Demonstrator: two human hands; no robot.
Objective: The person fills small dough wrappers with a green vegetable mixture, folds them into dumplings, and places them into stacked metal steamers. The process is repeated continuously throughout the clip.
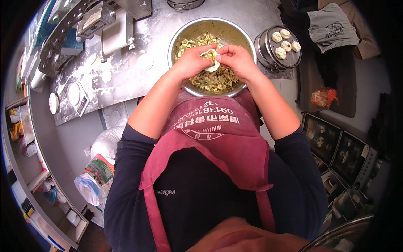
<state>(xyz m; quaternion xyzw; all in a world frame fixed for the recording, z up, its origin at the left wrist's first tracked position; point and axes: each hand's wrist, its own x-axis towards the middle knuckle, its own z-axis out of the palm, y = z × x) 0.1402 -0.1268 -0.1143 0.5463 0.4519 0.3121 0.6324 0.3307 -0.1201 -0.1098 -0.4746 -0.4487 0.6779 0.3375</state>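
A round dough wrapper (215,67) with chopped filling in it rests in my left hand (191,62), the thumb lying over the filling. The fingertips of my right hand (239,61) pinch the wrapper's right edge. Its top is still unclosed, with filling showing. Both hands are above a large stainless steel bowl (172,37), whose near rim meets my maroon apron (201,110). Chopped green and pale filling (217,80) covers much of the bowl's bottom. To the right, several pleated buns (286,46) sit on a round metal steamer tray (291,60).
Flat dough rounds (145,61) lie on the floury metal table (126,78). A digital scale (82,105) holding a pale round stack is near the left front edge. A dough machine (116,34) stands at the back left. Someone in a grey garment (333,28) is at the upper right.
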